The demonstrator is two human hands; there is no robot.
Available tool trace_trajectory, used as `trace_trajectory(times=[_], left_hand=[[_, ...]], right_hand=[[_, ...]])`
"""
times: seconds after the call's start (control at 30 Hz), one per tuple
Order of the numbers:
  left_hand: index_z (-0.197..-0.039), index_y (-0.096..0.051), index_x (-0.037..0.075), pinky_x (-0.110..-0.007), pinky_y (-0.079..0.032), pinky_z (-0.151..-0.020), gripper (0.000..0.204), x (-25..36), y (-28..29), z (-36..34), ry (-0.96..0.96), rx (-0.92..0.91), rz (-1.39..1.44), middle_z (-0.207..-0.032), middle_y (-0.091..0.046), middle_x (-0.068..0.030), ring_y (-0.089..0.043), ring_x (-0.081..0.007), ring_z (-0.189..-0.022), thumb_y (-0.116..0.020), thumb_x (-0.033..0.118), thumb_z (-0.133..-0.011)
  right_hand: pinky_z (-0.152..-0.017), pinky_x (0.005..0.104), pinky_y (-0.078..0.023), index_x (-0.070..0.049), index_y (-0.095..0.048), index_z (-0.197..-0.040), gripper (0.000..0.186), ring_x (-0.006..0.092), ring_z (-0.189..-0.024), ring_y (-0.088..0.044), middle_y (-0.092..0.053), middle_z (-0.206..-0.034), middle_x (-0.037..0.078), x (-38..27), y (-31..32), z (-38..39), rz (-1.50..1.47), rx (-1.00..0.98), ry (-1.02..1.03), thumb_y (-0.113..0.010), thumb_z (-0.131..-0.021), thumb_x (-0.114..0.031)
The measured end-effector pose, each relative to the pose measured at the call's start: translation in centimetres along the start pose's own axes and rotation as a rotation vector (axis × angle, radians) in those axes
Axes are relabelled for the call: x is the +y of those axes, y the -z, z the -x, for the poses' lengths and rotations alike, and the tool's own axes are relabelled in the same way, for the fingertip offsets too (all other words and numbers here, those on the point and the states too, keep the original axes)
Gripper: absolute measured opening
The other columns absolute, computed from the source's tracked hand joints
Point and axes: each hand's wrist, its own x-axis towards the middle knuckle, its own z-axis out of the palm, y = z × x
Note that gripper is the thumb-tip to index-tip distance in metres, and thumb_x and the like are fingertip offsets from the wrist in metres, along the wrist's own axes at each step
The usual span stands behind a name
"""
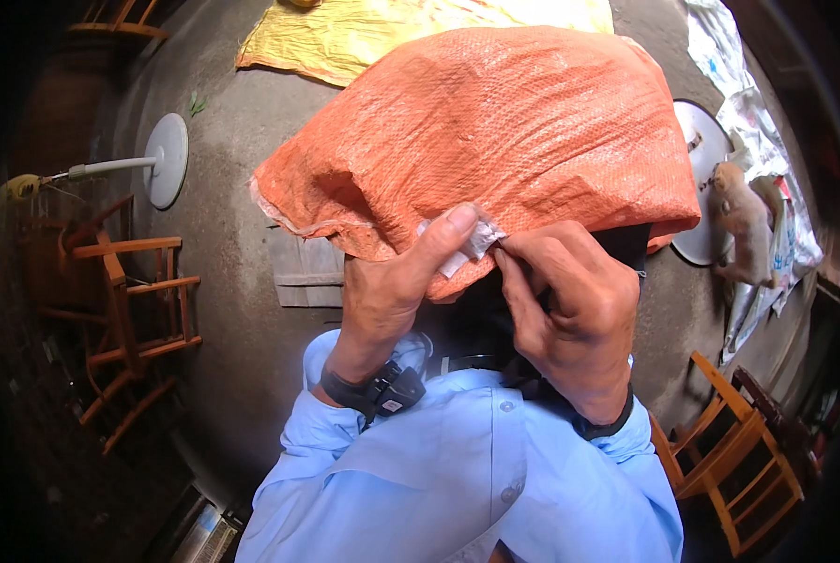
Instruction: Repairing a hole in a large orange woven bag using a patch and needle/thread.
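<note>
A large orange woven sack [514,122] lies bunched across in front of me, its hemmed edge curling at the left. At its near edge is a small crumpled white piece of cloth or paper [476,246]. My left hand [397,286] is closed on the sack's near edge, its thumb pressing the white piece against the orange weave; the other fingers are hidden underneath. Just right of that piece, my right hand [570,305] is closed in a pinch, thumb against forefinger. Whatever lies between those fingertips is too small to make out.
A yellow sheet [317,42] lies beyond the sack. On the left are a white round-based stand [167,159] and wooden chairs [120,291]. A small tan animal [747,225] lies at the right near white plastic sheeting [734,75]. Another wooden chair [730,450] stands lower right.
</note>
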Motion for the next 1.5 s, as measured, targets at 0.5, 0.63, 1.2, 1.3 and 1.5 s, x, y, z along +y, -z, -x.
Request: trace_trajectory(times=[0.5, 0.63, 1.2, 1.3, 1.5], left_hand=[[-0.107, -0.07, 0.0, -0.026, -0.052, -0.075, 0.021, 0.2, 0.2, 0.1, 0.043, -0.039, 0.003, -0.095, -0.071, -0.0033, -0.065, -0.0104, -0.083, -0.073, 0.018, -0.095], [-0.105, -0.07, 0.001, -0.026, -0.051, -0.075, 0.02, 0.4, 0.2, 0.0, 0.039, -0.055, 0.006, -0.094, -0.071, -0.0035, -0.064, -0.0104, -0.082, -0.072, 0.019, -0.096], [-0.106, -0.069, 0.0, -0.027, -0.052, -0.075, 0.021, 0.7, 0.3, -0.1, 0.037, -0.109, 0.021, -0.092, -0.071, -0.0044, -0.065, -0.012, -0.082, -0.07, 0.019, -0.096], [-0.107, -0.069, -0.001, -0.027, -0.052, -0.076, 0.022, 0.7, 0.5, -0.2, 0.053, -0.123, 0.025, -0.093, -0.071, -0.0047, -0.066, -0.0126, -0.084, -0.07, 0.019, -0.096], [-0.11, -0.068, -0.001, -0.028, -0.053, -0.078, 0.024, 0.8, 0.5, -0.1, 0.081, -0.135, 0.061, -0.096, -0.071, -0.0054, -0.066, -0.0131, -0.084, -0.071, 0.018, -0.096]], right_hand=[[-0.057, 0.0316, -0.051, 0.003, -0.071, -0.092, 0.02, 0.0238, -0.065, -0.067, -0.067, -0.078, 0.013, 0.7, -0.2, 0.3, -0.225, 0.057, 0.009, -0.075, -0.075, 0.011], [-0.058, 0.0317, -0.052, 0.004, -0.071, -0.091, 0.019, 0.0243, -0.066, -0.068, -0.068, -0.079, 0.013, 0.7, 0.0, 0.2, -0.234, 0.046, 0.013, -0.075, -0.075, 0.012], [-0.06, 0.0315, -0.053, 0.005, -0.071, -0.09, 0.02, 0.0248, -0.068, -0.069, -0.069, -0.08, 0.014, 1.1, -0.1, 0.1, -0.243, 0.056, 0.066, -0.075, -0.073, 0.013], [-0.06, 0.0314, -0.053, 0.005, -0.071, -0.09, 0.02, 0.0246, -0.068, -0.069, -0.069, -0.08, 0.014, 1.0, -0.2, 0.1, -0.246, 0.052, 0.057, -0.075, -0.073, 0.014], [-0.059, 0.0299, -0.051, 0.005, -0.071, -0.091, 0.02, 0.0224, -0.067, -0.068, -0.068, -0.079, 0.013, 1.0, -0.1, 0.3, -0.276, 0.046, 0.032, -0.075, -0.074, 0.015]])
